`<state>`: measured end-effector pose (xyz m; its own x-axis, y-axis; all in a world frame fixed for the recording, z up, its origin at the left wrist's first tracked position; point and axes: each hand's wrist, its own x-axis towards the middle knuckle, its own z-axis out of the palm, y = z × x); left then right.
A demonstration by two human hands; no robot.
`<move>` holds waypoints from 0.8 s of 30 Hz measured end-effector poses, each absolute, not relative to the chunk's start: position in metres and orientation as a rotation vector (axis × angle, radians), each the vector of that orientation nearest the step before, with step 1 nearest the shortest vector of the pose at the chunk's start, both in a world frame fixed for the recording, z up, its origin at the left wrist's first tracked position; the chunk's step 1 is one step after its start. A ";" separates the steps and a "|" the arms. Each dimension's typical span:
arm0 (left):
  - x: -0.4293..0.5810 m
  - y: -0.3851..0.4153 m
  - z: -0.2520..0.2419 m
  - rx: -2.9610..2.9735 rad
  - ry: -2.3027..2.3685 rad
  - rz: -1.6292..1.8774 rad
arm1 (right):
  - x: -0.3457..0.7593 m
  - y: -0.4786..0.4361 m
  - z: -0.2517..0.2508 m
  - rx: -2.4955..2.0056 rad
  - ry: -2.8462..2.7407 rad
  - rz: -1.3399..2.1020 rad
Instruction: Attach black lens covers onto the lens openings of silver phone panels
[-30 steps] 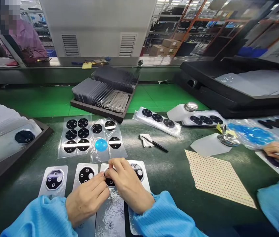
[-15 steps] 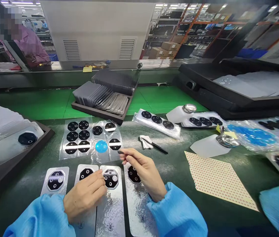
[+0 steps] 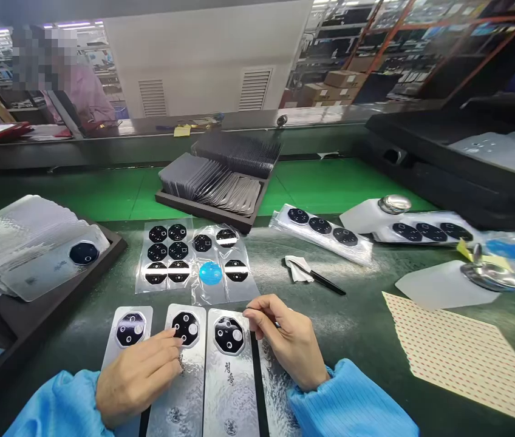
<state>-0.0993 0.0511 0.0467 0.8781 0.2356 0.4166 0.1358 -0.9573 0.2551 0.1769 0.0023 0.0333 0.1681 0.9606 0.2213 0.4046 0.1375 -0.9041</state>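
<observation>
The centre panel point(image 3: 230, 394), rippled, reflective silver with rounded corners, lies on the dark green desk point(image 3: 348, 376), a glossy black octagon point(image 3: 229, 337) near its far end. Just right of the panel, the right hand's point(image 3: 291, 343) fingers pinch a small dark piece point(image 3: 246, 308), mostly hidden. Just left, the left hand's point(image 3: 141, 376) loosely gathered fingers touch a similar panel point(image 3: 178, 391). Beyond, clear plastic film point(image 3: 166, 289) bears 6 black octagons.

A silver panel point(image 3: 238, 402) bears dark lettering point(image 3: 229, 374), seemingly "청송" (stacked vertically)

silvery rippled panels point(image 3: 239, 394), black octagonal plates point(image 3: 229, 335), red-dotted cream sheet point(image 3: 460, 352), blue sleeves point(image 3: 353, 403)
</observation>
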 end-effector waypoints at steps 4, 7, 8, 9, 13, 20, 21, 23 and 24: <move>-0.099 0.050 0.043 2.855 0.289 0.695 | 0.179 0.002 0.032 -1.452 -1.477 0.584; -0.099 0.050 0.042 2.876 0.281 0.718 | 0.180 0.004 0.033 -1.449 -1.492 0.562; -0.099 0.050 0.041 2.887 0.275 0.728 | 0.180 0.006 0.033 -1.432 -1.499 0.567; -0.100 0.051 0.041 2.900 0.272 0.734 | 0.180 0.008 0.034 -1.407 -1.507 0.573; -0.099 0.051 0.040 2.953 0.238 0.687 | 0.181 0.014 0.033 -1.337 -1.474 0.619; -0.094 0.049 0.044 3.049 0.191 0.717 | 0.175 0.009 0.037 -1.424 -1.380 0.671; -0.094 0.049 0.044 3.056 0.191 0.724 | 0.171 0.007 0.040 -1.431 -1.397 0.693; -0.093 0.049 0.044 3.070 0.196 0.717 | 0.159 0.004 0.048 -1.433 -1.414 0.801; -0.093 0.049 0.044 3.075 0.199 0.703 | 0.152 0.003 0.052 -1.421 -1.427 0.872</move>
